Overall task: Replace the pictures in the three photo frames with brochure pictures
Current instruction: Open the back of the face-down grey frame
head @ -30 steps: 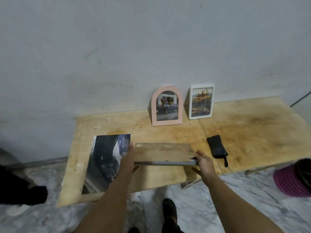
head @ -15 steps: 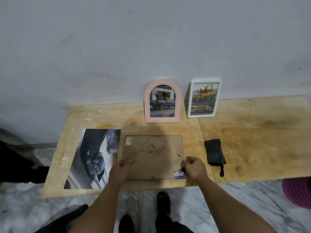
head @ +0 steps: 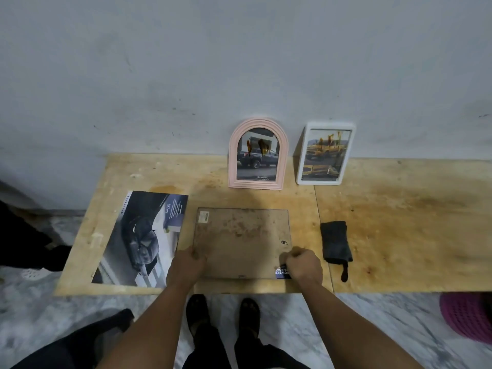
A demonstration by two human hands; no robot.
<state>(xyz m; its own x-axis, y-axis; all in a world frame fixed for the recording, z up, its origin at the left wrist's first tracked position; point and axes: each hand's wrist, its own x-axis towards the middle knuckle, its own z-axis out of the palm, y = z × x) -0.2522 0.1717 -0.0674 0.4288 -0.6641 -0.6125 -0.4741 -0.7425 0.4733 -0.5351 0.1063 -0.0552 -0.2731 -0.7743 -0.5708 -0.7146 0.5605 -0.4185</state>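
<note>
Gripping face-down frame [head: 241, 241] on table [head: 399, 222], both hands: left [head: 186, 265], right [head: 304, 265].

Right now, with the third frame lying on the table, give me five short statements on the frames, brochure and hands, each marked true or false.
1. The rectangular frame lies back side up on the table. True.
2. The pink arched frame lies flat beside the brochure. False: it stands upright against the wall, left of the white frame.
3. The brochure lies left of the rectangular frame. True.
4. The left hand rests on the black pouch. False: it holds the rectangular frame's near left corner; the black pouch lies untouched to the right.
5. The right hand is at the frame's near right corner, where a printed edge sticks out. True.
</note>
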